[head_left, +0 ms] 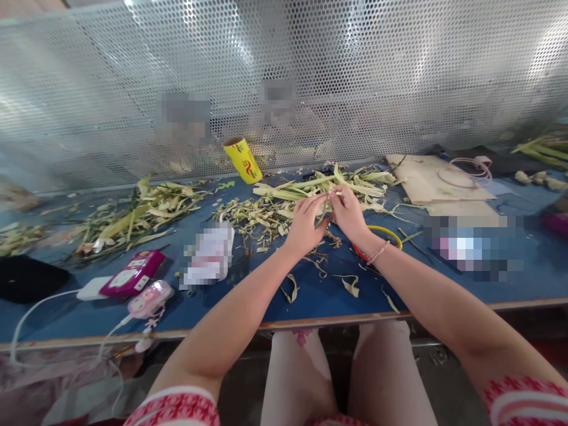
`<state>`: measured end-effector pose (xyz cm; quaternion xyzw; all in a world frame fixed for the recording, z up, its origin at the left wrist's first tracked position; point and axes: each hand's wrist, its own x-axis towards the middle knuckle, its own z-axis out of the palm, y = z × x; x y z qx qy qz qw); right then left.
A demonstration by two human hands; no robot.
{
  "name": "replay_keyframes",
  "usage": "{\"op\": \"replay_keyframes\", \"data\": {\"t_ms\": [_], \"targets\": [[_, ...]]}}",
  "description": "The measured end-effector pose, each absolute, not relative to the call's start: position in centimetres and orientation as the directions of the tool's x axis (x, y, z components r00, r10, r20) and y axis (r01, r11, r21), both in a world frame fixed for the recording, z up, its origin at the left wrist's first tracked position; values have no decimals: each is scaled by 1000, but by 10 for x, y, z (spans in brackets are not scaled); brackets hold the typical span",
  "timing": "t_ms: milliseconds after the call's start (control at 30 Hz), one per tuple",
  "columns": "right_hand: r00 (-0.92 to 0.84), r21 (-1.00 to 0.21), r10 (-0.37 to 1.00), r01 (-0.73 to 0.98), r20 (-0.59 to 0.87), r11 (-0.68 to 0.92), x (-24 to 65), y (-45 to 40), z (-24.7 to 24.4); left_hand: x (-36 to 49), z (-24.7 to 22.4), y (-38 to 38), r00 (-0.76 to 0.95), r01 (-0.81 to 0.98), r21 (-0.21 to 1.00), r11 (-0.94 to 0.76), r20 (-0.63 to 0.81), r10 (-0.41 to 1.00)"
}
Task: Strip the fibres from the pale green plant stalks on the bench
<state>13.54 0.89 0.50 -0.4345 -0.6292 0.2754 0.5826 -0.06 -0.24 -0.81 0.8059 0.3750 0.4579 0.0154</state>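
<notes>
My left hand (306, 220) and my right hand (348, 214) meet fingertip to fingertip over a heap of pale green, dried plant strips (261, 216). Both have the thumb and fingers pinched together. Whatever lies between the fingertips is too small and too covered to make out. Just behind the hands, longer pale green stalks and leaves (293, 190) spread across the blue tabletop (266, 307). Under my right wrist is a yellow and red ring (394, 232), partly hidden. Loose curled leaf pieces (350, 286) are scattered nearer the front edge.
A yellow cardboard tube (243, 161) leans by the perforated metal screen (310, 71) at the back. On the left are more leaves (155, 207), a magenta device (133, 273), a pink case (149, 299) and a blurred phone-like object (210, 254). Cardboard (426, 180) and a cable (465, 174) lie right.
</notes>
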Motion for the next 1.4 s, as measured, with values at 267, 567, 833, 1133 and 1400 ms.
{"op": "replay_keyframes", "data": {"t_ms": [267, 567, 833, 1133, 1400], "targets": [[57, -819, 832, 226, 551, 527, 136, 10, 4, 0, -9, -3, 308, 622, 321, -714, 739, 600], [83, -806, 819, 261, 567, 532, 137, 13, 2, -1, -5, -8, 268, 588, 350, -729, 766, 584], [81, -805, 822, 276, 564, 525, 137, 12, 4, 3, 3, -14, 231, 510, 558, -654, 644, 729], [52, -789, 816, 298, 576, 537, 135, 10, 3, 7, 1, -12, 132, 330, 790, -517, 503, 854], [54, -787, 815, 305, 576, 536, 134, 6, 5, 8, 4, -13, 123, 278, 842, -463, 446, 886]]}}
